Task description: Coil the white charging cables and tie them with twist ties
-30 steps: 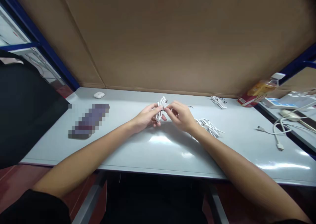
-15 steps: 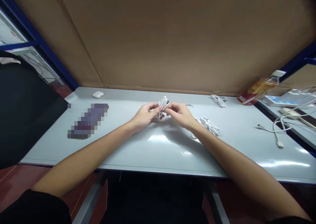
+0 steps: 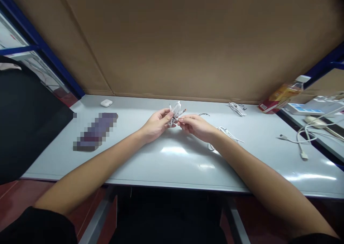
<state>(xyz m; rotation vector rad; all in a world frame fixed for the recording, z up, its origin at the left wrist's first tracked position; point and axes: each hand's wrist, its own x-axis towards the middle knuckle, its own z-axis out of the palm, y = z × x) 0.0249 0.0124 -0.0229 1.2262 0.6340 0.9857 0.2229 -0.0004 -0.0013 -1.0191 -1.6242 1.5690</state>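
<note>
While coiled white cable (image 3: 176,112) sits above desk (image 3: 150,165) centre, pinched in left hand (image 3: 158,124), right hand (image 3: 194,126) grips dark tie at bundle. Coil formed; tie apparently not fastened. Loose cables (image 3: 227,133) remain beside.

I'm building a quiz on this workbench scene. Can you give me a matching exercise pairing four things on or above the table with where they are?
Things:
1. coiled white cable
2. small white case
3. loose cable bundle
4. orange packet

Places:
A. far left of the table, near the cardboard wall
B. far right, leaning at the table's back corner
C. held between the left hand and right hand
D. lying on the table just behind the right wrist

Pairs: 1-C, 2-A, 3-D, 4-B
</note>
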